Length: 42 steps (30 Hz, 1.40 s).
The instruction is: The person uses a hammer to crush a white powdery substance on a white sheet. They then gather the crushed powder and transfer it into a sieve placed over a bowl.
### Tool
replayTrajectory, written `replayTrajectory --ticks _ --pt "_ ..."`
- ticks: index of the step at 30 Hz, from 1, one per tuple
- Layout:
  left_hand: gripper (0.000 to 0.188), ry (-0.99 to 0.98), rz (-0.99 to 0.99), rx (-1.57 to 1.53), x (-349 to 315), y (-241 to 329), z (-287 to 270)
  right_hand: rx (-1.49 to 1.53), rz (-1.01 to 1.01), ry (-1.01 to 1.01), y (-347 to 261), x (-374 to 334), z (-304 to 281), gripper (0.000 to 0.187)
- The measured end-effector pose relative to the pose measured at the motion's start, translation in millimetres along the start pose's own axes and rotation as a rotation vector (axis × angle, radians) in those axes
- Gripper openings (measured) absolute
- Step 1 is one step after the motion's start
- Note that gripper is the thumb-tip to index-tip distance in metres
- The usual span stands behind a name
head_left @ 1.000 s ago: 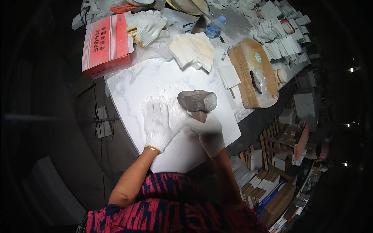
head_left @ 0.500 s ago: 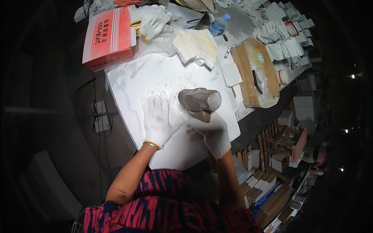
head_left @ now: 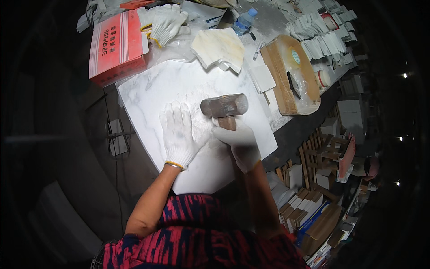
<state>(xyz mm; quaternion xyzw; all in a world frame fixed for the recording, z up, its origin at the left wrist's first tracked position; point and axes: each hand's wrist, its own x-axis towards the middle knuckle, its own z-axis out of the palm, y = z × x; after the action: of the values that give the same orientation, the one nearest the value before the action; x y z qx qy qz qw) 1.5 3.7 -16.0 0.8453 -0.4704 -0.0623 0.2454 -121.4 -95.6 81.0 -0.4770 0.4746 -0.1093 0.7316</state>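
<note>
A white knit glove covers my left hand, which lies flat with its fingers stretched out on a white marbled slab. My right hand, gloved too, is closed round the short wooden handle of a hammer. The hammer's thick grey-brown metal head sits just right of my left fingertips; I cannot tell whether it touches the slab. Pale dust and chips are scattered on the slab between my left hand and the hammer head. Most of the handle is hidden in my right fist.
Behind the slab lie an irregular cream stone piece, a red-and-white box, spare gloves and a water bottle. A cut-open cardboard container and stacks of white tile pieces stand at right. Wooden pallets are beyond.
The hammer head has turned more level and shifted slightly left and up with my right hand. My left hand stays flat on the slab. The whole view has shifted a little.
</note>
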Motion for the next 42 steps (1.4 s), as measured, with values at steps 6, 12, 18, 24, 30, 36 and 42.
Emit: replayTrajectory --ticks 6,12,18,24,30,36,42 --pt "0.105 0.05 0.023 -0.02 -2.0 -3.8 -5.9 -0.379 -0.1 0.129 0.5 -12.4 17.8 0.026" --pt "0.11 -0.083 -0.023 0.026 1.2 -2.3 -11.8 -0.237 0.098 -0.054 58.8 42.5 -11.5 0.023" --pt "0.105 -0.055 -0.024 -0.037 1.1 -0.7 -8.9 -0.058 0.049 0.033 9.8 17.0 7.9 0.018" --pt "0.097 -0.045 0.004 0.018 2.1 0.4 -14.4 -0.65 -0.483 -0.011 65.5 66.2 -19.6 0.021" --pt "0.102 -0.03 0.0 -0.02 1.6 -1.4 -5.2 -0.146 0.096 -0.003 14.4 19.8 -2.2 0.026" --pt "0.107 0.012 -0.016 -0.064 -4.0 -9.6 0.1 -0.195 -0.039 0.155 -31.1 -10.2 33.0 0.043" --pt "0.105 -0.03 0.009 0.044 2.9 0.0 -4.9 -0.461 0.042 0.096 44.0 31.8 0.8 0.031"
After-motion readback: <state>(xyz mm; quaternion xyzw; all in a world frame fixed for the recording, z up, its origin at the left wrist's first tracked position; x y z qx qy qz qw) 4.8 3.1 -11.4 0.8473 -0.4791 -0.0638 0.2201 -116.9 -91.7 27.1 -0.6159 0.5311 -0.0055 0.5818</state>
